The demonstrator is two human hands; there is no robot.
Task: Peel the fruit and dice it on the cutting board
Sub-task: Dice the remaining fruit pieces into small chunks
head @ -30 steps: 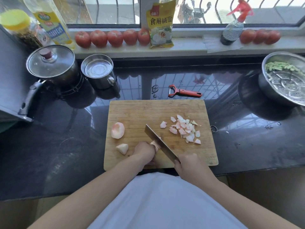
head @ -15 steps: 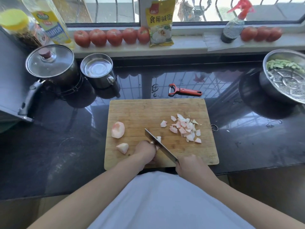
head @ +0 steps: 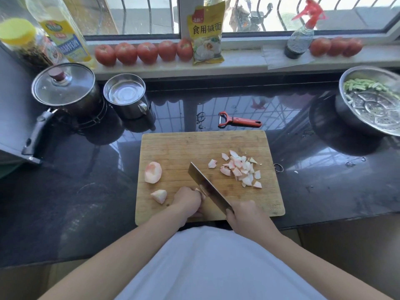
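Surface: dark counter (head: 65, 202) under a window; board (head: 194, 146) at its near edge.
Right hand (head: 246, 215): fingers wrapped round the knife (head: 207, 189) handle.
Left hand (head: 187, 199): fingers curled on a fruit piece, mostly hidden, against the blade.
Dice (head: 240, 169): board's right side.
Chunks (head: 153, 172): two, left edge.

cleaver (head: 207, 187) blade now down against left hand (head: 187, 200), fruit piece no longer visible beside it
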